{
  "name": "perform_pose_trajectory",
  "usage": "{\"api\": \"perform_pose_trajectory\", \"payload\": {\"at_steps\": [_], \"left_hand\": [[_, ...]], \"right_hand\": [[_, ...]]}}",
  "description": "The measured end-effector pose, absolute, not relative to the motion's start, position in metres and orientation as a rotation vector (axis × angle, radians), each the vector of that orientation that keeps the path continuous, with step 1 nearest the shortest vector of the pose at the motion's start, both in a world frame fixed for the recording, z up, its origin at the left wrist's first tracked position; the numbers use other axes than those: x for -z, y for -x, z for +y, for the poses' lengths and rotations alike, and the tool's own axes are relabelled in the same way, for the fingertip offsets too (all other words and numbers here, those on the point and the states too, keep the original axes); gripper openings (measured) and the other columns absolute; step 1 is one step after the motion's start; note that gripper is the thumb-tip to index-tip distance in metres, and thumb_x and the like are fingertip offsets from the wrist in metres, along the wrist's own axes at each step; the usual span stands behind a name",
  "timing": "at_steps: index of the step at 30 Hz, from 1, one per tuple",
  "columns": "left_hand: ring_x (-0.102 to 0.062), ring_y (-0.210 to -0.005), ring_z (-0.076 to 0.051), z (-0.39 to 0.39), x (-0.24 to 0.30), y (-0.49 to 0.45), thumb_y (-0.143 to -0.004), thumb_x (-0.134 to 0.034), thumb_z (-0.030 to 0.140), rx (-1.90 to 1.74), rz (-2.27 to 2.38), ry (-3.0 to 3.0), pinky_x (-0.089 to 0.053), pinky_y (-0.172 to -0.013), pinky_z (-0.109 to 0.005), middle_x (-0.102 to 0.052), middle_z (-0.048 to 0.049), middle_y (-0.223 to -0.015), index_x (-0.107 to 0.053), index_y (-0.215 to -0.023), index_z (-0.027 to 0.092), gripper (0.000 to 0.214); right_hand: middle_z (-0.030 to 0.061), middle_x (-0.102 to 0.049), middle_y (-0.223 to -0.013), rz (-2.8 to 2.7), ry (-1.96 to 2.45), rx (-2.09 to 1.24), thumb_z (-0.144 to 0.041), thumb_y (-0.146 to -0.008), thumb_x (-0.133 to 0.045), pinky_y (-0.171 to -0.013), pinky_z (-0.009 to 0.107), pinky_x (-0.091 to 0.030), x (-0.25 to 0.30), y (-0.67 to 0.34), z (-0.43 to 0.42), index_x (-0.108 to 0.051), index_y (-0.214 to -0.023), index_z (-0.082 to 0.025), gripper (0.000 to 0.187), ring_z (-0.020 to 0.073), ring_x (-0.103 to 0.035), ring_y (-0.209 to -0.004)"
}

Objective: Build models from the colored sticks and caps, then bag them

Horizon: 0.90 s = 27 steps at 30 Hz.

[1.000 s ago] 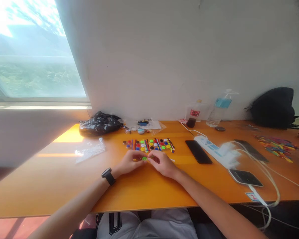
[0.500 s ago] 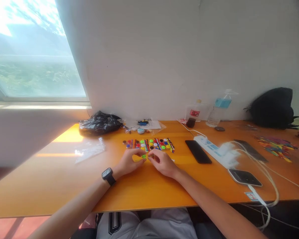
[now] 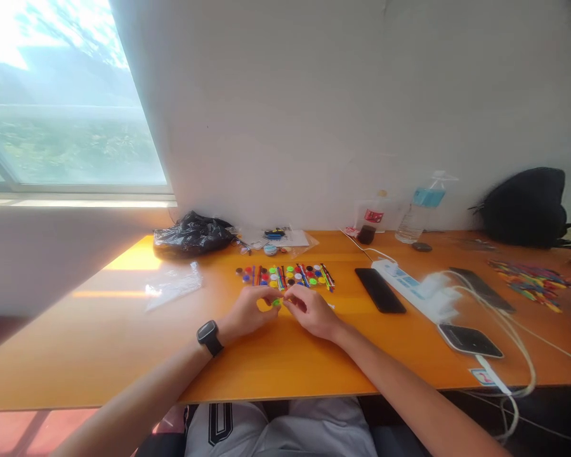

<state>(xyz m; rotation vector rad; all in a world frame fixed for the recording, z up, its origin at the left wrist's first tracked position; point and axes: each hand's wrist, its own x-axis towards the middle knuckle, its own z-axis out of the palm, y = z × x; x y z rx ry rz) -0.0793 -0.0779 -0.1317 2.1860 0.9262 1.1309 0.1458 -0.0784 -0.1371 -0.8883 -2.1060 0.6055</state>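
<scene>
Here's the left hand [image 3: 247, 311], thumb and forefinger curled, fingers pinched on a small green disc [image 3: 276, 303] right at their tips! The right hand [image 3: 313, 312] sits close beside, fingertips drawn together; whether they grip anything, can't tell. Just beyond the fingers, coloured discs [image 3: 313, 280] and sticks [image 3: 327, 277] line the surface [image 3: 247, 371]; to their right, a black smartphone [image 3: 379, 290].

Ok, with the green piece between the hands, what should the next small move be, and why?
I'd probably steady the green piece in the left hand, then ease the right hand slightly closer: the left seems to pinch it, while the right sits close beside it, contact unclear.
</scene>
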Motion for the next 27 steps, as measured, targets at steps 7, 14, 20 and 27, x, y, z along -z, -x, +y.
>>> {"api": "perform_pose_trajectory", "payload": {"at_steps": [7,14,20,27], "left_hand": [[-0.068,-0.087,-0.022,-0.072,0.125,0.084,-0.086,-0.069,0.027,-1.023,0.797,-1.638,-0.054,-0.081,-0.031,-0.077,-0.0087,-0.095,-0.081,-0.103,0.016,0.024],[-0.065,-0.080,-0.017,-0.072,0.121,0.085,-0.082,-0.081,0.033,-0.985,0.718,-1.408,-0.051,-0.077,-0.029,-0.074,-0.0062,-0.090,-0.078,-0.102,0.016,0.027],[-0.062,-0.071,-0.014,-0.073,0.118,0.083,-0.075,-0.086,0.036,-1.069,0.816,-1.405,-0.050,-0.069,-0.027,-0.074,-0.0059,-0.084,-0.078,-0.087,0.014,0.026],[-0.063,-0.075,-0.016,-0.073,0.114,0.084,-0.070,-0.088,0.036,-1.149,0.900,-1.389,-0.048,-0.071,-0.027,-0.075,-0.0064,-0.085,-0.079,-0.085,0.015,0.027]], "right_hand": [[0.0041,-0.060,-0.089,-2.036,0.832,-0.571,-0.034,-0.106,-0.050,-0.070,0.031,-0.042,0.133,-0.146,-0.078,-0.065,-0.102,-0.023,0.019,0.0180,-0.051,-0.073],[0.0080,-0.061,-0.105,-1.974,0.782,-0.557,-0.039,-0.105,-0.054,-0.083,0.035,-0.048,0.124,-0.146,-0.077,-0.069,-0.104,-0.024,0.021,0.0229,-0.059,-0.095],[0.0055,-0.060,-0.096,-1.806,0.862,-0.658,-0.052,-0.104,-0.052,-0.080,0.034,-0.048,0.119,-0.150,-0.077,-0.067,-0.123,-0.025,0.036,0.0214,-0.057,-0.087],[0.0024,-0.033,-0.051,-1.826,0.799,-1.469,-0.077,-0.101,-0.013,-0.056,0.031,-0.036,0.114,-0.157,-0.077,-0.038,-0.040,-0.021,0.085,0.0149,-0.037,-0.054]]}}
